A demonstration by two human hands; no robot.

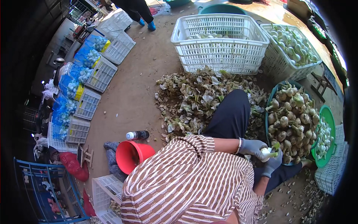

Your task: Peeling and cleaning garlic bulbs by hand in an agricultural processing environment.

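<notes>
My left hand [252,147], in a grey glove, grips a pale peeled garlic bulb [265,154] with a short green stem. My right hand [271,165], also gloved in grey, closes on the same bulb from the other side, by its stem. Whether the right hand also holds a small tool is hidden by its fingers. Just beyond both hands, a round teal tub [268,123] is heaped with unpeeled, brownish garlic bulbs [291,120]. To its right a bright green basin [331,126] contains small white peeled pieces, likely garlic [324,137].
A heap of dry husks [193,100] lies by my knee, before a white plastic crate [221,44]. Another crate [282,65] brims with peeled bulbs. At left stand several bagged crates [102,74], a red bucket [139,152] and a bottle [137,135]. A person in blue boots [151,26] stands farther off.
</notes>
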